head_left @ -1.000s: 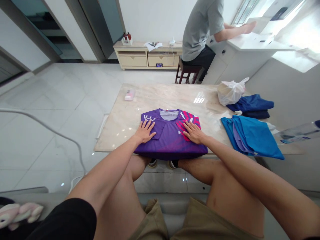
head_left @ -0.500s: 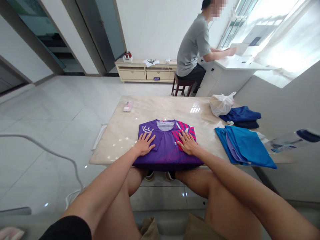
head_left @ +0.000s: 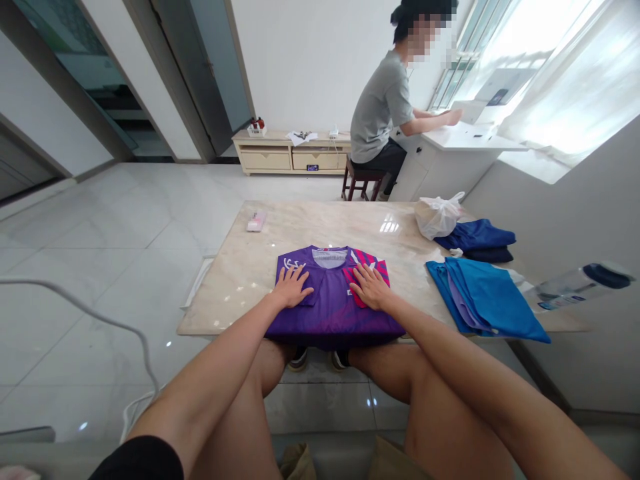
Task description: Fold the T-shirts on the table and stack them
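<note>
A purple T-shirt (head_left: 330,313) with a pink patterned shoulder lies on the marble-look table (head_left: 320,220), its neckline toward the far side and its sleeves turned inward over the front. Its lower part hangs over the near edge. My left hand (head_left: 291,287) rests flat with fingers spread on the left sleeve. On the pink right sleeve lies my right hand (head_left: 371,288), also flat with its fingers apart. Neither hand grips the cloth.
Folded blue clothes (head_left: 495,293), darker blue garments (head_left: 475,237), a white plastic bag (head_left: 439,215) and a clear bottle (head_left: 575,287) stand at the right. A small pink box (head_left: 257,221) sits at the far left. Beyond, a person (head_left: 383,107) sits on a stool (head_left: 363,179).
The camera view has tilted slightly, so the room sits a little lower. Both hands stay flat on the T-shirt, with hardly any shift.
</note>
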A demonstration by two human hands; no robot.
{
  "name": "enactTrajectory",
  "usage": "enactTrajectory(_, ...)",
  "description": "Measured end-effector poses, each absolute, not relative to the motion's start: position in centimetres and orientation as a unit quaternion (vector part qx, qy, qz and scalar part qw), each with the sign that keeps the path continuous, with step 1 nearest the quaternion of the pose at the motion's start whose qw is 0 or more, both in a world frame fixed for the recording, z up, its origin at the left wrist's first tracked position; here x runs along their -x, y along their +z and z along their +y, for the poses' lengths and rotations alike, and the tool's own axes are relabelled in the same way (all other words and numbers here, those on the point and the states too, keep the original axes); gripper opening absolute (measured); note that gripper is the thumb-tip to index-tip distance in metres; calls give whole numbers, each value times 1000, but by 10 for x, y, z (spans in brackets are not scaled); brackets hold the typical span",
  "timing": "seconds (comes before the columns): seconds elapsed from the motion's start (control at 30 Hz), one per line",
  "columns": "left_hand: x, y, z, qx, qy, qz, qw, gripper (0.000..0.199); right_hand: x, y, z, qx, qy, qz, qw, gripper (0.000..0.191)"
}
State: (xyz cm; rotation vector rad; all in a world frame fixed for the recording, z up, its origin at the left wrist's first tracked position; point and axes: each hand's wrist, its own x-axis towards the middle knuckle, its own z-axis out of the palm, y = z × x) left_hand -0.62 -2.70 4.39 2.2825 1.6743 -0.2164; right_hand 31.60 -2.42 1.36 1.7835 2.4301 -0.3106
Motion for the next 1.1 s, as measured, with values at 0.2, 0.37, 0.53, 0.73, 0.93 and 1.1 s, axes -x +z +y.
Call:
enactTrajectory(0.2,-1,60,-19,-784,-62,600,146,68,-311,39,-8,-601,-115,786,86,70)
enactTrajectory(0.37,-4,68,-20,-771,-55,620,134,64,-312,57,-8,-593,-112,792,92,56)
enactTrajectory(0.53,3,71,-20,-747,-48,650,133,55,-313,67,-9,-619,-112,770,106,45)
enactTrajectory(0.73,21,77,-19,-693,-33,709,129,47,-326,73,-9,-687,-102,716,67,42)
enactTrajectory(0.93,48,78,-15,-625,-23,766,149,42,-350,72,-5,-766,-137,627,45,43)
enactTrajectory(1.1,65,73,-7,-576,-43,783,232,34,-378,67,0,-817,-186,542,64,52)
